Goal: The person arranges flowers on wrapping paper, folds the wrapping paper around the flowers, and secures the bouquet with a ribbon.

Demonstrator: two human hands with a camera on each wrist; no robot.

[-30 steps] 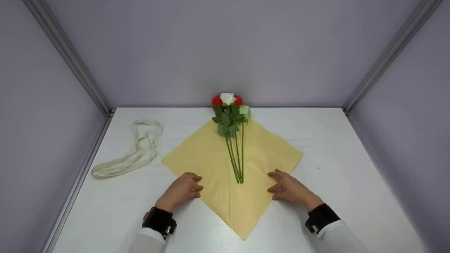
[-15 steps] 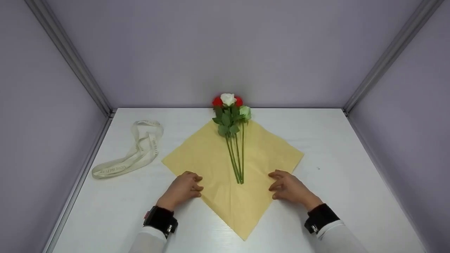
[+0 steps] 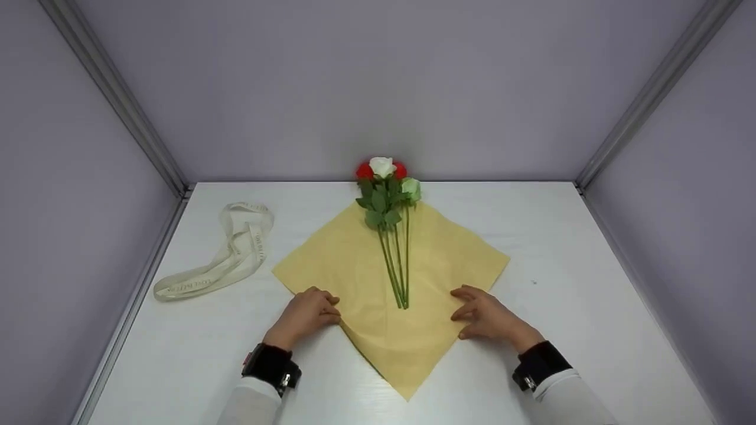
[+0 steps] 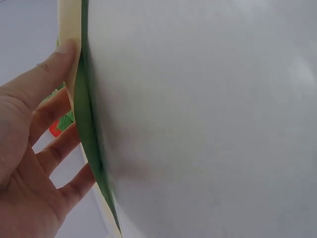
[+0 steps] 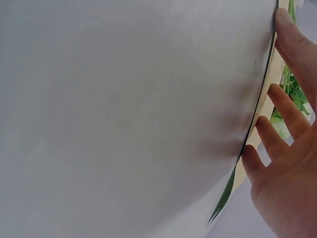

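A square of yellow wrapping paper (image 3: 354, 260) lies corner-down on the white table, its underside green. On it rests a small bunch of roses (image 3: 378, 200), red, white and pale green, stems pointing toward the front. My left hand (image 3: 307, 313) pinches the paper's lower left edge, which curls up so that the green underside shows in the left wrist view. At the lower right edge, my right hand (image 3: 487, 316) touches the paper with spread fingers. Fingertips (image 5: 250, 153) meet that edge in the right wrist view, where a green sliver also shows.
A pale printed ribbon (image 3: 242, 248) lies loosely looped on the left part of the table (image 3: 567, 236). Grey-violet panels (image 3: 378, 88) stand at the back and both sides. The flower heads reach the table's back edge.
The paper's lower left edge has risen at my left hand, and the front corner has drawn back slightly. My left thumb has gone out of sight in the head view. The right hand stays nearly still.
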